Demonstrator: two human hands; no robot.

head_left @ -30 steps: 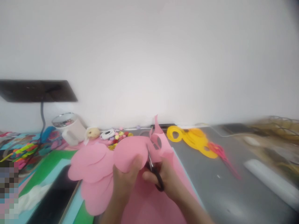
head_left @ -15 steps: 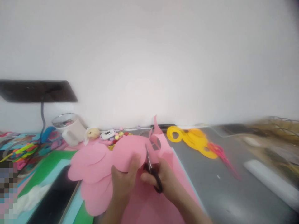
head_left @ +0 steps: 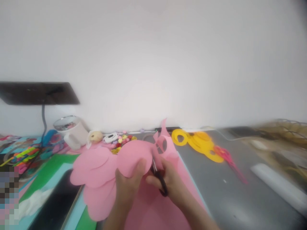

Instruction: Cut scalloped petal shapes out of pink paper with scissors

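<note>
A rounded pink paper piece (head_left: 134,157) is pinched at its lower edge by my left hand (head_left: 129,182), thumb on top. My right hand (head_left: 170,182) is closed round the handles of black-handled scissors (head_left: 159,182). The scissor blades lie at the right edge of that piece, beside a pink offcut (head_left: 165,135) that curls upward. To the left, several rounded pink cutouts (head_left: 96,179) overlap. Larger pink sheets (head_left: 155,210) lie under both hands.
Yellow paper scraps (head_left: 200,143) and pink scissors (head_left: 230,161) lie on the grey table (head_left: 230,198) at right. A white mug (head_left: 75,134), small beads and a black tablet-like object (head_left: 56,201) are at left. A white roll (head_left: 278,185) is far right.
The scissors and my right hand have shifted slightly right, and the blades look closer together. The curled offcut has swung a little to the right.
</note>
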